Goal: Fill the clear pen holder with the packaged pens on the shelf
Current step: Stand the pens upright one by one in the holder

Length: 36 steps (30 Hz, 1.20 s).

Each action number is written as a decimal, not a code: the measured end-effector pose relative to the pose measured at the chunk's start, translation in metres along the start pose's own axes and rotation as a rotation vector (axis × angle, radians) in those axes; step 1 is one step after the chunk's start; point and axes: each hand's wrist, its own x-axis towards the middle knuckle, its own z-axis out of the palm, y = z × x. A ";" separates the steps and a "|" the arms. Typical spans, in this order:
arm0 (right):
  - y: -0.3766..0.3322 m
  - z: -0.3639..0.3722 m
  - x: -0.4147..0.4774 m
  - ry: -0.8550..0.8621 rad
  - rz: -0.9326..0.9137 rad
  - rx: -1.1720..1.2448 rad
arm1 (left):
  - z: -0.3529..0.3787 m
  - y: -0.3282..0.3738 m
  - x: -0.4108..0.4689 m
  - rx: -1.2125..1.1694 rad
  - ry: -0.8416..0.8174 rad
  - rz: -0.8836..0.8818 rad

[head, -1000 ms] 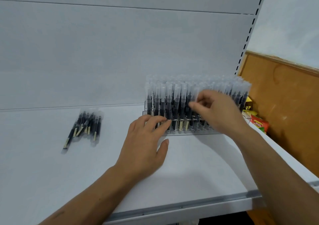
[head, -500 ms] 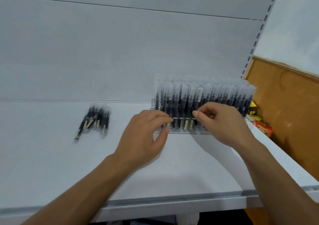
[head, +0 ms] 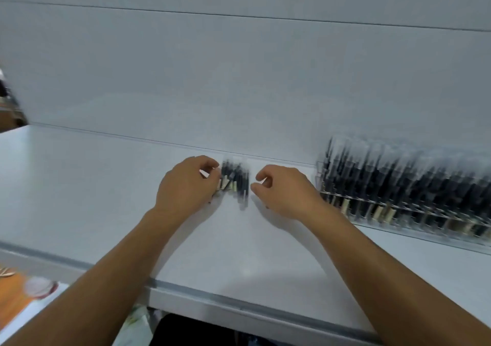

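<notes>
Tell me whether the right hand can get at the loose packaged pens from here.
Probably yes. The right hand sits just right of the packaged pens, with only bare shelf between them; the left hand is at the pile's far side, not across it.

The left hand (head: 186, 186) and right hand (head: 284, 191) have left the clear pen holder (head: 398, 212); the loose packaged pens (head: 236, 178) now lie between their fingers.
</notes>
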 end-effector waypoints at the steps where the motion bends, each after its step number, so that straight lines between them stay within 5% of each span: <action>1: -0.002 0.006 0.009 0.013 0.021 0.006 | -0.002 -0.006 0.005 0.027 -0.018 -0.049; 10: -0.007 0.032 0.039 0.031 0.105 -0.017 | 0.011 -0.001 0.058 0.238 -0.346 -0.164; 21: -0.007 0.031 0.043 0.024 0.132 0.052 | 0.000 0.007 0.085 -0.084 -0.691 -0.378; 28: -0.009 0.027 0.040 0.010 0.131 0.066 | -0.001 -0.008 0.078 -0.361 -0.684 -0.482; 36: -0.013 0.021 0.027 -0.052 0.112 0.135 | 0.000 -0.015 0.057 -0.624 -0.438 -0.431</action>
